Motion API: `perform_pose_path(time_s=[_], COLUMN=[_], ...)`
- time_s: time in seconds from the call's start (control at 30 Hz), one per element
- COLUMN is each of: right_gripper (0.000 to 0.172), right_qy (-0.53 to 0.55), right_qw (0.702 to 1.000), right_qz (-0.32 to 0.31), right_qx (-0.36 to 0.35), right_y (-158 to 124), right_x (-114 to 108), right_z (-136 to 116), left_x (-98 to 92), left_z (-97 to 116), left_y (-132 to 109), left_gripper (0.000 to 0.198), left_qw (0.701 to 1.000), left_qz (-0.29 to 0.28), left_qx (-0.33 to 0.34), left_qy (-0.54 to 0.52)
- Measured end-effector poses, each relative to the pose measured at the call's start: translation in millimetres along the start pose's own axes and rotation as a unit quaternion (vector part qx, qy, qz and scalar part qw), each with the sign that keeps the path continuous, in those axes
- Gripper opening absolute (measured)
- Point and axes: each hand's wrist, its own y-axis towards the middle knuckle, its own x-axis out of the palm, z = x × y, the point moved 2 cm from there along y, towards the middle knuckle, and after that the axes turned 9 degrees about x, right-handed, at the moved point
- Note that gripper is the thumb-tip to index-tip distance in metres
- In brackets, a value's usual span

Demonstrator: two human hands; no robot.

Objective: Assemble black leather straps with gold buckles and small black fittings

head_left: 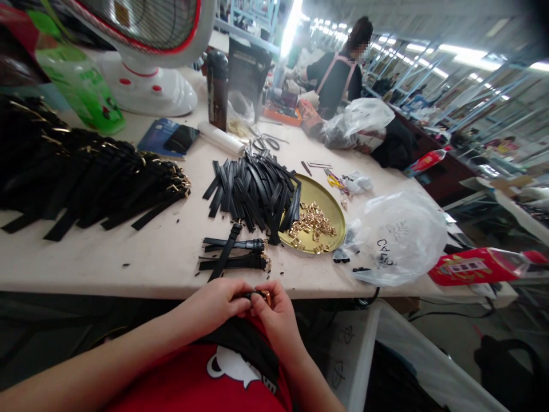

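Just below the table's front edge, my left hand (218,303) and my right hand (274,312) meet, both pinching a black strap with a gold buckle (257,295). On the table just above lie a few finished black straps (234,254). Behind them sits a heap of loose black straps (253,191). A round gold tray (326,206) to the right holds several small gold buckles (313,226).
A big pile of buckled black straps (86,177) fills the left of the table. A clear plastic bag (394,237) lies right of the tray. A white fan (146,51), a dark flask (217,88) and scissors (266,141) stand farther back. Another person (338,68) works at the far end.
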Motion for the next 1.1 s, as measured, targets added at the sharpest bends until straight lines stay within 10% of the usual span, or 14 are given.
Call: perform_pose_path(time_s=[0.4,0.53,0.7,0.93,1.1], right_gripper=[0.024,0.032,0.028,0.049,0.046], right_qy=[0.109,-0.027,-0.304,-0.555,-0.583], right_qw=[0.992,0.996,0.907,0.741,0.712], right_qz=[-0.064,0.012,0.116,0.139,0.114], right_qx=[0.015,-0.089,-0.268,-0.351,-0.375], right_y=[4.8,26.1,32.9,48.3,62.3], right_x=[4.1,-1.4,-18.5,-5.7,-0.3], right_z=[-1.9,-8.7,-20.3,-28.6,-23.0], left_x=[-6.2,-34.4,-67.0,-54.0,-55.5], left_z=[4.7,-3.8,-29.4,-52.6,-42.5], left_y=[-13.4,3.8,26.7,39.5,41.4], left_gripper=[0.039,0.041,0.059,0.056,0.05], left_qw=[0.993,0.971,0.932,0.909,0.895], left_qz=[0.065,0.121,0.202,0.156,0.161], left_qx=[0.05,0.054,0.015,0.013,0.038], left_qy=[0.08,0.199,0.3,0.387,0.415])
